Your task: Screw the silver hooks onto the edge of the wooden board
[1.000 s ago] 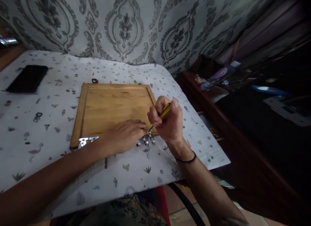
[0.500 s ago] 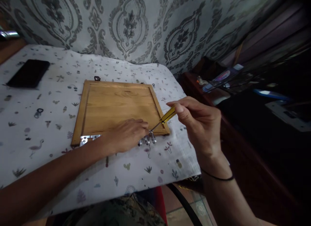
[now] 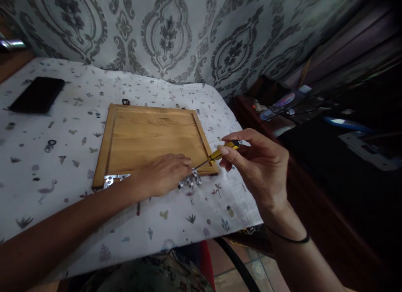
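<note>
A framed wooden panel (image 3: 153,133) lies flat on the cloth-covered table. Metal hinges run along its near edge, one plate (image 3: 109,181) at the left corner and a hinge (image 3: 189,179) at the right, its arms jutting past the edge. My left hand (image 3: 166,172) lies over that edge with its fingers together, closed against the right hinge; the fingertips' exact hold is partly hidden. Between the thumb and fingers of my right hand (image 3: 262,166) is a yellow-and-black screwdriver (image 3: 220,151). It slants down to the left, its tip meeting the right hinge beside my left fingertips.
A dark phone (image 3: 37,95) lies on the white patterned tablecloth (image 3: 72,149) at the far left. Behind the table hangs a grey patterned curtain (image 3: 166,32). Small dark metal pieces (image 3: 126,102) show beyond the panel. At right, a dark surface holds a plastic bottle (image 3: 287,100).
My right hand has shifted slightly right, and its grip on the screwdriver handle has loosened and turned, showing more of the black end. My left hand and the panel stay where they were.
</note>
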`<state>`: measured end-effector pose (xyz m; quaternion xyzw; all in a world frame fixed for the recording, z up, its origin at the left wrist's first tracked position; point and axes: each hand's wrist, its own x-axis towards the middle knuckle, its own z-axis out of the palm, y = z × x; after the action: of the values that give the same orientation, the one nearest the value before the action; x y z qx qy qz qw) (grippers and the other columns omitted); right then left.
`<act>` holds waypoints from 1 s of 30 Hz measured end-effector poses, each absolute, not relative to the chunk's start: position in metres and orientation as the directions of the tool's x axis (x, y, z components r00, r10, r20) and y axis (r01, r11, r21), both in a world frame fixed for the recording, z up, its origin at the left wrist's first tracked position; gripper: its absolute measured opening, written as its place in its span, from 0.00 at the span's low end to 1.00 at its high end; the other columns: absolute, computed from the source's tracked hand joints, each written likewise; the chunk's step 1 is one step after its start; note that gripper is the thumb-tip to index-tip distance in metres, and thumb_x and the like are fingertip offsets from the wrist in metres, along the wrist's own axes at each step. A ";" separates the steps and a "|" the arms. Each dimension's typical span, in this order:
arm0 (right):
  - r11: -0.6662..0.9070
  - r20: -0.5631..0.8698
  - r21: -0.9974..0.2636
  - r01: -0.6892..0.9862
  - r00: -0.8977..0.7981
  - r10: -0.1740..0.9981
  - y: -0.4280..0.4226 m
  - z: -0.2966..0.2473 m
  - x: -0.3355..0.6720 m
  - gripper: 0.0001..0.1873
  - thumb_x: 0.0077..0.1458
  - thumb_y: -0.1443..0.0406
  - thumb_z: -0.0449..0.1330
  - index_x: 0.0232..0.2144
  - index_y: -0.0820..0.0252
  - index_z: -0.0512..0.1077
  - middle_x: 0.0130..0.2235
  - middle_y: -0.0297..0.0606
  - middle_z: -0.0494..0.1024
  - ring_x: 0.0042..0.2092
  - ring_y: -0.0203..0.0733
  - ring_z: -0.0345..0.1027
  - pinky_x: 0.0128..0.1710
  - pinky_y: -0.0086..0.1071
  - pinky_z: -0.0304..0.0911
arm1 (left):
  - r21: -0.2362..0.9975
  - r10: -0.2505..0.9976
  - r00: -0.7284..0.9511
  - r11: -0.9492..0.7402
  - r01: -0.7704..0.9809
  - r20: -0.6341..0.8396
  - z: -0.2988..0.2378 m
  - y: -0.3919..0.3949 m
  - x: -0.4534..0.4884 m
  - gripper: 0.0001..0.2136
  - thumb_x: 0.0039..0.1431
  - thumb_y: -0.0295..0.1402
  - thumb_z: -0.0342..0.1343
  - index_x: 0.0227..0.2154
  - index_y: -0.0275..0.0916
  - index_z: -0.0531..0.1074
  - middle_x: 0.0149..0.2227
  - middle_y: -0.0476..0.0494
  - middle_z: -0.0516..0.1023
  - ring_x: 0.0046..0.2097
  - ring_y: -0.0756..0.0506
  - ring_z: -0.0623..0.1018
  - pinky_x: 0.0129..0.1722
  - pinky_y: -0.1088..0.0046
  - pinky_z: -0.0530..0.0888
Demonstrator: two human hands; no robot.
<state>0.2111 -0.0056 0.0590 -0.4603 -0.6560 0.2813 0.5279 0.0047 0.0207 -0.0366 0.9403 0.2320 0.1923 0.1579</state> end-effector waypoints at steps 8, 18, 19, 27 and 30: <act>0.467 0.478 -0.766 0.442 -0.095 0.873 -0.010 0.064 0.218 0.11 0.59 0.63 0.71 0.45 0.52 0.84 0.35 0.33 0.80 0.23 0.30 0.70 0.21 0.27 0.68 | 0.408 0.507 0.827 -0.827 0.387 0.244 -0.033 0.022 0.005 0.10 0.66 0.20 0.53 0.37 0.39 0.77 0.40 0.43 0.79 0.46 0.42 0.78 0.43 0.64 0.71; 0.510 0.536 -0.769 0.385 -0.044 0.843 -0.009 0.054 0.213 0.07 0.55 0.59 0.75 0.34 0.53 0.84 0.34 0.33 0.78 0.23 0.29 0.68 0.19 0.26 0.64 | 0.413 0.498 0.819 -0.835 0.365 0.284 -0.038 0.022 0.005 0.09 0.70 0.23 0.51 0.40 0.39 0.76 0.40 0.44 0.79 0.45 0.43 0.78 0.43 0.66 0.71; 0.508 0.541 -0.767 0.392 -0.030 0.840 -0.008 0.052 0.213 0.06 0.56 0.59 0.74 0.35 0.53 0.84 0.34 0.33 0.78 0.22 0.29 0.67 0.18 0.27 0.64 | 0.413 0.502 0.820 -0.832 0.371 0.274 -0.037 0.022 0.005 0.09 0.70 0.23 0.51 0.39 0.39 0.76 0.40 0.44 0.79 0.45 0.43 0.78 0.43 0.66 0.71; 0.482 0.510 -0.786 0.387 -0.034 0.859 -0.013 0.050 0.217 0.18 0.58 0.62 0.72 0.51 0.51 0.79 0.42 0.38 0.84 0.34 0.37 0.76 0.31 0.31 0.75 | 0.406 0.516 0.822 -0.823 0.397 0.241 -0.036 0.021 0.005 0.10 0.70 0.23 0.52 0.44 0.39 0.77 0.44 0.43 0.80 0.48 0.42 0.77 0.47 0.65 0.71; 0.458 0.488 -0.786 0.414 -0.037 0.872 -0.014 0.050 0.217 0.11 0.61 0.60 0.69 0.46 0.54 0.80 0.41 0.37 0.83 0.29 0.34 0.72 0.27 0.29 0.72 | 0.400 0.514 0.825 -0.824 0.400 0.233 -0.034 0.021 0.005 0.10 0.69 0.22 0.52 0.41 0.39 0.77 0.42 0.44 0.80 0.48 0.42 0.78 0.46 0.66 0.71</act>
<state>0.2170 -0.0144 0.0503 -0.4698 -0.6843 0.2241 0.5106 0.0052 0.0213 -0.0340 0.9402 0.2432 0.1678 0.1693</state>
